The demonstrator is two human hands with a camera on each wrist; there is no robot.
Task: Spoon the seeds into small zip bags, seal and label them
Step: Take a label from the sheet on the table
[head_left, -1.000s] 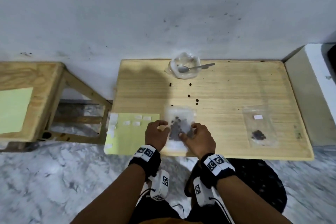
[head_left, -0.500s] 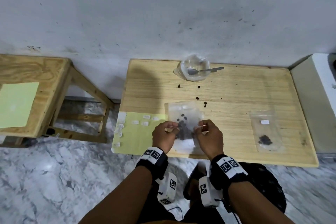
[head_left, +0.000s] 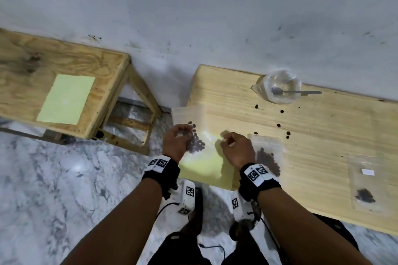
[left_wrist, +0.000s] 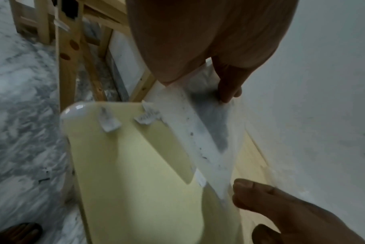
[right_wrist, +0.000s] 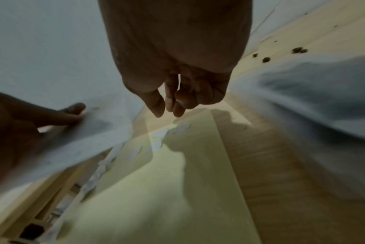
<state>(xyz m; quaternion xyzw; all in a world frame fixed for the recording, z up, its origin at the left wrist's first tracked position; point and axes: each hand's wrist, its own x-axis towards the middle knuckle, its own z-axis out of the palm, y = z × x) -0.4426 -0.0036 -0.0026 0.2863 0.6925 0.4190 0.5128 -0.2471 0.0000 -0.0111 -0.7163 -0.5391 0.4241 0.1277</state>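
My left hand (head_left: 183, 135) pinches a clear zip bag (head_left: 191, 122) with dark seeds and holds it up over the left end of the table. The wrist view shows the same bag (left_wrist: 198, 132) hanging from my left hand (left_wrist: 198, 85). My right hand (head_left: 226, 141) hovers just right of it with curled fingers. The right wrist view shows nothing in my right hand (right_wrist: 167, 112). Under both hands lies a yellow-green sheet (head_left: 204, 165) bearing small white labels (left_wrist: 109, 122). A second seed bag (head_left: 267, 157) lies on the table by my right wrist. A labelled bag (head_left: 366, 185) lies further right.
A clear bowl (head_left: 267, 79) with a metal spoon (head_left: 301, 92) stands at the back of the wooden table (head_left: 323, 135), against the wall. Loose seeds (head_left: 279, 125) dot the wood. A wooden stool (head_left: 25, 54) with another green sheet (head_left: 66, 99) stands to the left.
My left hand has carried a seed bag up and left over the label sheet. My right hand has let go of it. Another seed bag now shows on the table.
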